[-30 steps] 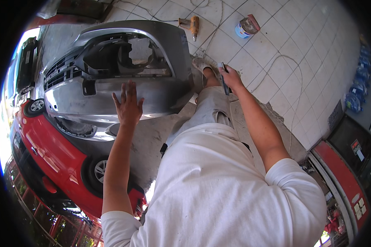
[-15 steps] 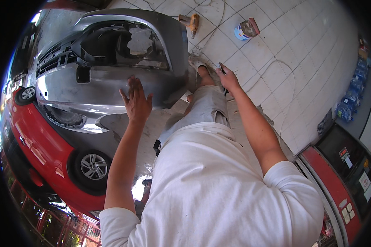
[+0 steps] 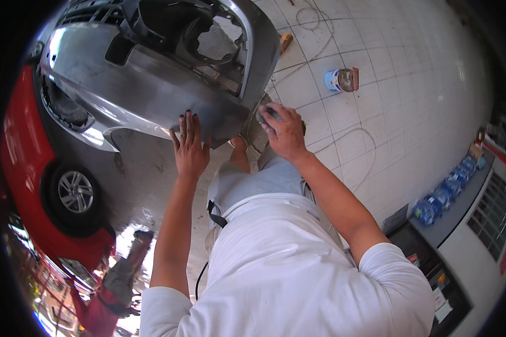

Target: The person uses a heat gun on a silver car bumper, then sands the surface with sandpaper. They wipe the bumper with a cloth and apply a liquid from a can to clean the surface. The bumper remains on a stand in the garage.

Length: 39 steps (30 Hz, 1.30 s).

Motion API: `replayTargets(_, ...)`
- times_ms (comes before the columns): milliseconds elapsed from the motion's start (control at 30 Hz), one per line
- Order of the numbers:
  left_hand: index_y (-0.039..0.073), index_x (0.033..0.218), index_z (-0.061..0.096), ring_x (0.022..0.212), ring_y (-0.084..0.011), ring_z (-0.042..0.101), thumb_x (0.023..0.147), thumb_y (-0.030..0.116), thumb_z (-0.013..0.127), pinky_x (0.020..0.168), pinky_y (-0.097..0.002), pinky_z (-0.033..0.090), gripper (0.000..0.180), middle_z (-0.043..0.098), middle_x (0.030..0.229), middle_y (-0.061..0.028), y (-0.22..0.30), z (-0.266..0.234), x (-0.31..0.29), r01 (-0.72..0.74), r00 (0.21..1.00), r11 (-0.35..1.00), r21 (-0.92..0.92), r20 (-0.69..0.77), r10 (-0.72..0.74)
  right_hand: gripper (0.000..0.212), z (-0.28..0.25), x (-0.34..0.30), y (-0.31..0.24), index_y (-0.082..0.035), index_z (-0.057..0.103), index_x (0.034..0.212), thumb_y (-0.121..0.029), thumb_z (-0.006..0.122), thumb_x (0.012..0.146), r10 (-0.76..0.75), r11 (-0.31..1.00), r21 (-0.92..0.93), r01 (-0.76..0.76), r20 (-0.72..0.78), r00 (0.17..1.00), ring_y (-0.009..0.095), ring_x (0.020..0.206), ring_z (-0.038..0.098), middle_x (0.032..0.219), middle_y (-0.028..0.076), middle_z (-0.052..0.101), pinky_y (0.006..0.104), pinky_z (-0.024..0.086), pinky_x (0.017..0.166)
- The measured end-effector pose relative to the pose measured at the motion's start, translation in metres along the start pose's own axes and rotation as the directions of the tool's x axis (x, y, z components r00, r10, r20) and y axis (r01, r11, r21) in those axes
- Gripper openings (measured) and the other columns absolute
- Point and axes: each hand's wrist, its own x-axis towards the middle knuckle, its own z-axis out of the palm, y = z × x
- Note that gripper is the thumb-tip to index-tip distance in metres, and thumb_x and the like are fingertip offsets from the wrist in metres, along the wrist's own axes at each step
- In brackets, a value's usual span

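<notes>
A grey car bumper (image 3: 152,84) with a large opening and black slatted grilles fills the upper left. Fingers stretched out, my left hand (image 3: 191,151) lies flat against its lower edge, over a darker patch; the fingertips are smudged dark. My right hand (image 3: 287,133) is closed round a small dark grey pad (image 3: 270,115), just off the bumper's right end. The palm hides part of the pad, and its exact kind cannot be made out.
A blue and white bucket (image 3: 338,80) stands on the white tiles, with a cord (image 3: 371,140) looping nearby. An orange tool (image 3: 286,42) lies partly behind the bumper. At left are a red car (image 3: 28,129) and another person (image 3: 109,292). Several blue bottles (image 3: 444,194) line the right.
My right hand has come left, nearer the bumper's end, with the pad now showing broadside. My left hand rests closer to the bumper's lower edge. The whole view has shifted.
</notes>
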Motion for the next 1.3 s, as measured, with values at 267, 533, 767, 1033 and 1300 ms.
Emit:
replayTargets(267, 0.003, 0.16, 0.031, 0.149, -0.0351, 0.038, 0.104, 0.035, 0.063, 0.118, -0.0513, 0.034, 0.072, 0.036, 0.162, -0.0223, 0.046, 0.085, -0.054, 0.193, 0.535, 0.184, -0.964, -0.054, -0.843, 0.07, 0.051, 0.094, -0.042, -0.019, 0.061, 0.144, -0.014, 0.079, 0.077, -0.398, 0.909, 0.061, 0.412, -0.167, 0.902, 0.03, 0.122, 0.051, 0.144, 0.004, 0.053, 0.0499, 0.038, 0.104)
replayTargets(533, -0.008, 0.153, 0.035, 0.143, -0.0266, 0.041, 0.109, 0.058, 0.037, 0.12, -0.0406, 0.028, 0.079, 0.044, 0.155, -0.0181, 0.042, 0.165, -0.039, -0.049, 0.516, -0.278, -0.959, 0.214, -0.829, 0.071, 0.102, 0.11, -0.047, -0.017, 0.061, 0.144, -0.018, 0.08, 0.076, -0.446, 0.893, -0.044, 0.448, -0.229, 0.865, 0.032, 0.121, 0.047, 0.146, 0.003, 0.05, 0.0497, 0.034, 0.104)
replayTargets(767, -0.007, 0.16, 0.023, 0.152, -0.0249, 0.029, 0.109, 0.06, 0.035, 0.125, -0.0387, 0.02, 0.085, 0.029, 0.166, -0.0152, 0.044, 0.169, -0.039, 0.064, 0.42, -0.285, -0.956, 0.285, -0.862, 0.065, 0.114, 0.13, -0.081, -0.013, 0.063, 0.141, -0.016, 0.079, 0.078, -0.411, 0.911, -0.097, 0.401, -0.294, 0.863, 0.032, 0.12, 0.047, 0.146, 0.005, 0.05, 0.0486, 0.033, 0.102)
replayTargets(1033, -0.011, 0.146, 0.047, 0.138, -0.0263, 0.046, 0.11, 0.059, 0.035, 0.119, -0.0383, 0.031, 0.08, 0.051, 0.147, -0.0208, 0.055, 0.154, -0.034, 0.079, 0.291, -0.275, -0.958, 0.286, -0.913, 0.061, 0.111, 0.129, -0.091, -0.013, 0.064, 0.139, -0.015, 0.078, 0.079, -0.408, 0.913, -0.133, 0.386, -0.338, 0.848, 0.03, 0.119, 0.048, 0.145, 0.0, 0.051, 0.0471, 0.033, 0.102)
replayTargets(1300, -0.012, 0.14, 0.053, 0.127, -0.0245, 0.051, 0.109, 0.061, 0.035, 0.113, -0.0365, 0.035, 0.081, 0.057, 0.138, -0.0191, 0.058, 0.146, -0.036, 0.154, 0.257, -0.256, -0.954, 0.289, -0.922, 0.059, 0.114, 0.118, -0.091, -0.01, 0.065, 0.137, -0.013, 0.078, 0.08, -0.361, 0.932, -0.139, 0.333, -0.348, 0.865, 0.031, 0.116, 0.049, 0.143, 0.002, 0.054, 0.0461, 0.034, 0.101)
